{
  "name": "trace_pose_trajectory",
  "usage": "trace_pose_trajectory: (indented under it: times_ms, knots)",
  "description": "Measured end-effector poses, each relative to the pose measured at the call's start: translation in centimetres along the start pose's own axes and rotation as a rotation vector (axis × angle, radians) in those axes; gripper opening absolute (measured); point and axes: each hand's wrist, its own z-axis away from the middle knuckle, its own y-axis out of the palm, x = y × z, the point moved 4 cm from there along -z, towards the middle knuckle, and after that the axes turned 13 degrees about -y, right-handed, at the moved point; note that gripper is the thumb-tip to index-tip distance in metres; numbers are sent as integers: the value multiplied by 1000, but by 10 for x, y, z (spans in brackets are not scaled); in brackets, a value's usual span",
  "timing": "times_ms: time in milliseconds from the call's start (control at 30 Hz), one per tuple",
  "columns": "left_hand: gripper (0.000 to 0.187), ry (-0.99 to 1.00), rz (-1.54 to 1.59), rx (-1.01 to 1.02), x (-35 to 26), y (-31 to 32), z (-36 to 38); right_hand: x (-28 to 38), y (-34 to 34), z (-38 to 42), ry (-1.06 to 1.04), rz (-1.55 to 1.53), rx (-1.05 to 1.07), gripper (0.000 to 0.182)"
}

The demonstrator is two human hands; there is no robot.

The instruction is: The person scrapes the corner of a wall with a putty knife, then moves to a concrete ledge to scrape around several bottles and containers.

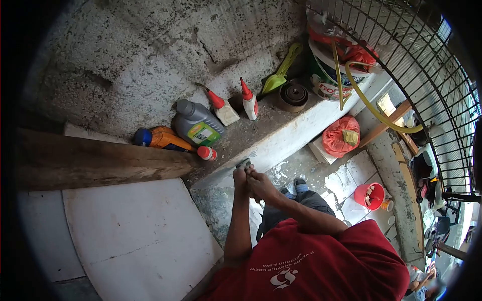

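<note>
My left hand (240,179) is closed around a small dark, flat piece (243,163), whose upper end sticks out past the fingers. Its exact kind is too small to tell. Right beside it, my right hand (261,186) has its fingers curled together and touches the left hand; what its fingers pinch is hidden. Both hands are held in front of the white side of a concrete ledge (236,143). On that ledge, nearest the hands, lies a small bottle with a red cap (206,153).
Along the ledge are a grey oil bottle (198,122), an orange bottle (165,138), two red-tipped glue bottles (249,103), a dark roll (293,95) and a bucket (331,75). A wooden beam (105,159) juts in from the left. On the floor stands a red pail (362,199).
</note>
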Motion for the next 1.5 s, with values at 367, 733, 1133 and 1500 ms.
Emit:
trace_pose_trajectory:
  times_ms: [367,733,1133,1500]
  knots:
    - [20,101,-175,-18,7,-35,-23,-41,9,-20,38,2,-10,26]
    - [20,50,-105,-27,4,-33,12,-34,23,-6,10,80,34,23]
    - [22,84,-161,-71,-5,-56,5,-40,34,-7,-9,49,48,30]
    - [18,98,-242,-177,-4,-74,3,-51,41,-13,110,6,95,30]
